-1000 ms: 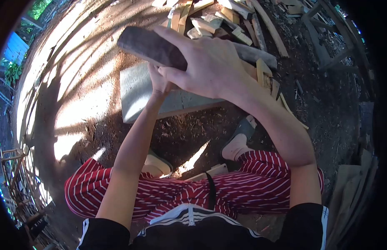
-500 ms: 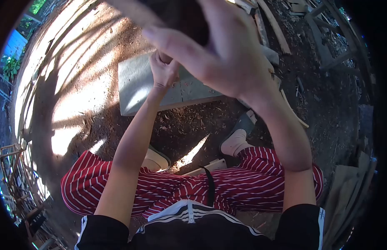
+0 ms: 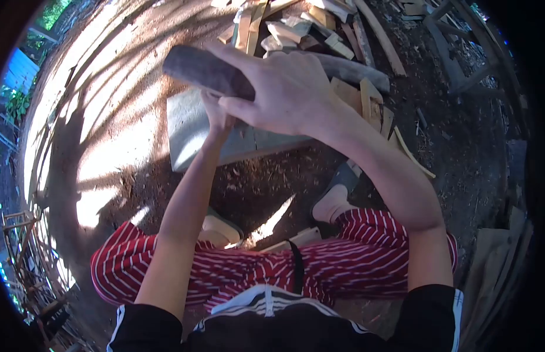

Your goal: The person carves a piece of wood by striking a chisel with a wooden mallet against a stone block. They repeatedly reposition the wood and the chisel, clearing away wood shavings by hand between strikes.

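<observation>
My right hand [image 3: 290,94] is raised over the work area, its thumb and fingers closed around a thick, dark wooden block [image 3: 205,69]. The block's rounded end points to the left. Lower down and partly behind it is my left hand [image 3: 216,114], held above a grey slab [image 3: 187,129]. The left fingers are mostly covered by the block and my right hand, so I cannot make out what they grip. Some light falls on the slab's left part, and a dark line crosses its front face.
Beyond the slab lie a grey log [image 3: 357,73] and a pile of cut wood pieces [image 3: 296,32]. A long curved strip [image 3: 381,38] lies at the upper right. Wood chips cover the soil around my sandalled feet [image 3: 334,199]. Boards [image 3: 489,264] stand at the lower right.
My right hand has come down and away from the camera with the dark block, uncovering the log and wood pile. My left hand stays nearly in place, now more hidden.
</observation>
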`<state>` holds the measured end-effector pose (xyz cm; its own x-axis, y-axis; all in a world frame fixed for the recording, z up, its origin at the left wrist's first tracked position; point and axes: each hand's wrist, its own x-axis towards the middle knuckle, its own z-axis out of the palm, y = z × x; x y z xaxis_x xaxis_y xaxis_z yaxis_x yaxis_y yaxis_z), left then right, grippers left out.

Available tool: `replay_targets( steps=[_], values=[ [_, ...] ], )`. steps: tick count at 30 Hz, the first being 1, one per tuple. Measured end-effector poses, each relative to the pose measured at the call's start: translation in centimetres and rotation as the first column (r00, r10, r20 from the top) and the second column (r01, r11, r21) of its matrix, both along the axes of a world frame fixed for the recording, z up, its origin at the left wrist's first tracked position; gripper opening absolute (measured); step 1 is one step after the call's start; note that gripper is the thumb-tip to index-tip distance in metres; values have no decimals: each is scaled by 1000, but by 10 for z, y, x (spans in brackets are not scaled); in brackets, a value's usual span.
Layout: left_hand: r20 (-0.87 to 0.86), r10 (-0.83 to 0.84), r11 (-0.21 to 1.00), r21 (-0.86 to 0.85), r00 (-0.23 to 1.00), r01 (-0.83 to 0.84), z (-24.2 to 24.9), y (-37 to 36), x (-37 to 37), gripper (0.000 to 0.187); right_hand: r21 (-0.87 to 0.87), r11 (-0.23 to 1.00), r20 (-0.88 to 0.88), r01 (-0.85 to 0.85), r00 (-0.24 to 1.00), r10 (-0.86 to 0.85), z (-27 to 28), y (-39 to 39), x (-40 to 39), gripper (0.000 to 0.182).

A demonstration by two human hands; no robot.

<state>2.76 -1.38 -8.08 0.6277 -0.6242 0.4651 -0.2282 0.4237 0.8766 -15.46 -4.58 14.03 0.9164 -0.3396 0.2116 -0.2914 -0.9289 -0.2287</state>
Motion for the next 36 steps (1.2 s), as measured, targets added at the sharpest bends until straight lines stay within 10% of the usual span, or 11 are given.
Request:
replay_targets(
  steps=[6,7,8,16,20,36],
  values=[
    [17,220,970,104,975,-221,11,16,-19,31,343,935,416,-88,907,-67,18,0,-2,72],
    [-293,208,969,191,933,-156,73,28,-40,22,338,937,422,-91,904,-64,5,-6,-2,72],
    [-112,169,982,109,979,-157,76,34,-31,19,428,900,386,-85,917,-97,-20,-15,-2,76],
    [-320,98,992,-40,942,-117,106,50,3,12,634,686,-55,356,906,-420,-188,-66,-27,85],
    [-267,21,1000,24,964,-15,94,39,-39,13,653,541,-274,530,831,-483,-203,-58,-35,86],
    [101,243,968,32,965,-248,50,32,-77,15,567,582,-380,583,812,-444,-199,-53,-32,83]
  ],
)
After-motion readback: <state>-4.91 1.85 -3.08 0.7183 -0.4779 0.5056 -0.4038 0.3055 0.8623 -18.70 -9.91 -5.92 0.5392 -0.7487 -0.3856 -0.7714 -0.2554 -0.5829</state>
